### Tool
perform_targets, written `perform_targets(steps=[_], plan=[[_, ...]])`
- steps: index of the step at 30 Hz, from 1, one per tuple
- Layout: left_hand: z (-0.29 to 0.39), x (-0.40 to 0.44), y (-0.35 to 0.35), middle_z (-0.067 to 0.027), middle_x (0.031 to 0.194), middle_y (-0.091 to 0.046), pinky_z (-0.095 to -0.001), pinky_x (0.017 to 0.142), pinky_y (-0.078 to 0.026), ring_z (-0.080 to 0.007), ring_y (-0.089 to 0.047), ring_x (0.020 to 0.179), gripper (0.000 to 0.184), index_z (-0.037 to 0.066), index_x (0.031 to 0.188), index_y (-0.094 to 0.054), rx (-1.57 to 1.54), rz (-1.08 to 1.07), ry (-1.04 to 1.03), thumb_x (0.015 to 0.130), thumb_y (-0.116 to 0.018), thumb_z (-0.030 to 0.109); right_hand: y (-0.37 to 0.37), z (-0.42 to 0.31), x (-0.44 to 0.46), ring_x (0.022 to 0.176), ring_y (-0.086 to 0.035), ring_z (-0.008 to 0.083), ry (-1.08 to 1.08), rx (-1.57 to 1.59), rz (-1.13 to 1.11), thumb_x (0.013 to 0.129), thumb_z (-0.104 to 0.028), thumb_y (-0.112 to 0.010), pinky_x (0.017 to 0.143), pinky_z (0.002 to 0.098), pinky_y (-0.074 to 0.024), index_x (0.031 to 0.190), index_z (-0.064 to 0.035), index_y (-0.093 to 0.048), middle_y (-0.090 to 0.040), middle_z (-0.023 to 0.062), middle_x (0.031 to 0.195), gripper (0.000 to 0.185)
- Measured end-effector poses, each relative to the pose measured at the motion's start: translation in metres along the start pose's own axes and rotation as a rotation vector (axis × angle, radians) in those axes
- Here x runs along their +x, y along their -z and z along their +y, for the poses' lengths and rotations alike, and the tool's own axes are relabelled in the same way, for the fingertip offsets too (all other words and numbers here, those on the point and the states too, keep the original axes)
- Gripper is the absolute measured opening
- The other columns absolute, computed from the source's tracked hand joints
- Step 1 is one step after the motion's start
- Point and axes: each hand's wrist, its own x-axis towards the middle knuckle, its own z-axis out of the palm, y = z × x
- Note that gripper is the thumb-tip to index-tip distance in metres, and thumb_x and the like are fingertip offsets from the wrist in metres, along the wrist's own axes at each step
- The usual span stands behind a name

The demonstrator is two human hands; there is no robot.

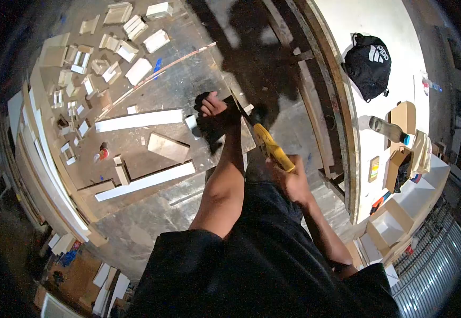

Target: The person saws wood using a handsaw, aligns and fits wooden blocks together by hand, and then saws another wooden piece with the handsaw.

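My right hand is wrapped round the yellow handle of a handsaw. Its narrow dark blade points away from me, up beside my left hand. My left hand has its fingers curled in, and deep shadow covers most of it. What it grips or presses is hidden in that shadow. A small white end of a piece shows just left of the left wrist, and a pale wood bit lies right of the blade. A long white strip lies left of my left hand, with a flat wooden block nearer me.
Many small wooden box-like pieces spread over the far left. Another white strip lies nearer me. Long boards stack at the left edge. On the right, a white table bears a black bag, a bottle and cardboard.
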Motion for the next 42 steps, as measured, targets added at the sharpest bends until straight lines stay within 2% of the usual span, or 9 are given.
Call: perform_targets(steps=[8,12,14,15,17,21,23,24,42], plan=[[0.007,-0.001,0.017,-0.0069,0.096,-0.053,-0.0394,0.082,-0.036,-0.0286,-0.052,0.095,0.031,0.016,0.104,-0.057,-0.052,-0.041,0.007,0.075,-0.063,0.007,0.009,-0.014,-0.003,0.061,-0.049,0.009,0.088,-0.117,0.012,0.091,-0.042,-0.073,0.055,0.0264,-0.0401,0.078,-0.0004,-0.056,-0.05,0.0001,0.063,0.047],[0.009,0.001,0.012,-0.0058,0.097,-0.053,-0.039,0.08,-0.035,-0.0277,-0.051,0.094,0.031,0.018,0.106,-0.056,-0.033,-0.036,0.01,0.078,-0.062,0.006,0.019,0.024,0.011,0.06,-0.05,0.0086,0.323,-0.248,0.108,0.092,-0.039,-0.073,0.053,0.0264,-0.0395,0.083,-0.0003,-0.056,-0.051,0.0005,0.062,0.044],[0.004,-0.004,0.01,-0.0053,0.097,-0.053,-0.039,0.079,-0.036,-0.0271,-0.051,0.093,0.031,0.019,0.105,-0.056,-0.023,0.003,0.0,0.079,-0.062,0.005,0.02,0.024,0.008,0.104,-0.063,0.0217,-0.213,-0.228,0.083,0.09,-0.018,-0.068,0.091,0.0343,-0.0491,0.123,0.0057,-0.047,-0.066,0.0179,0.113,0.046],[0.004,-0.004,0.012,-0.0052,0.096,-0.053,-0.0391,0.078,-0.036,-0.0269,-0.051,0.093,0.03,0.019,0.105,-0.056,-0.006,-0.038,0.002,0.079,-0.061,0.005,0.018,0.033,0.011,0.104,-0.063,0.0217,-0.214,-0.229,0.081,0.09,-0.018,-0.068,0.091,0.0343,-0.0491,0.123,0.0057,-0.047,-0.066,0.0179,0.113,0.046],[0.005,0.001,0.011,-0.005,0.096,-0.053,-0.0392,0.077,-0.036,-0.0267,-0.051,0.093,0.03,0.019,0.105,-0.056,0.011,-0.074,0.005,0.08,-0.061,0.005,0.013,0.058,0.02,0.059,-0.05,0.0072,0.053,-0.066,0.251,0.091,-0.029,-0.074,0.051,0.0259,-0.039,0.098,-0.0012,-0.052,-0.055,0.002,0.068,0.036],[0.007,0.0,0.009,-0.0047,0.096,-0.053,-0.0387,0.077,-0.036,-0.0268,-0.052,0.093,0.029,0.019,0.103,-0.056,-0.015,-0.014,-0.018,0.078,-0.062,0.007,0.025,0.055,0.015,0.064,-0.053,0.0096,-0.018,-0.135,0.161,0.091,-0.028,-0.075,0.056,0.0275,-0.0428,0.103,-0.0006,-0.051,-0.057,0.0042,0.072,0.038],[0.01,-0.001,0.012,-0.0046,0.095,-0.053,-0.0386,0.077,-0.036,-0.0269,-0.052,0.093,0.028,0.019,0.103,-0.057,-0.049,0.007,-0.01,0.078,-0.063,0.007,0.017,0.074,0.005,0.075,-0.058,0.0129,0.291,-0.371,0.178,0.091,-0.026,-0.075,0.065,0.0289,-0.0475,0.105,0.0008,-0.051,-0.061,0.0067,0.08,0.038],[0.011,0.0,0.012,-0.0046,0.096,-0.054,-0.0385,0.077,-0.036,-0.0269,-0.053,0.093,0.027,0.019,0.103,-0.057,-0.022,-0.01,-0.003,0.078,-0.062,0.009,0.019,0.037,0.002,0.085,-0.061,0.0165,-0.001,-0.328,-0.107,0.091,-0.026,-0.074,0.076,0.0315,-0.0502,0.108,0.0033,-0.05,-0.064,0.01,0.092,0.041],[0.004,-0.008,0.014,-0.0043,0.095,-0.054,-0.0395,0.079,-0.036,-0.0263,-0.052,0.093,0.023,0.019,0.105,-0.057,0.048,-0.091,-0.044,0.082,-0.06,0.015,0.004,0.006,0.012,0.086,-0.057,0.0155,-0.044,-0.113,-0.029,0.092,-0.026,-0.073,0.076,0.0323,-0.0485,0.111,0.0048,-0.048,-0.06,0.0105,0.09,0.044]])
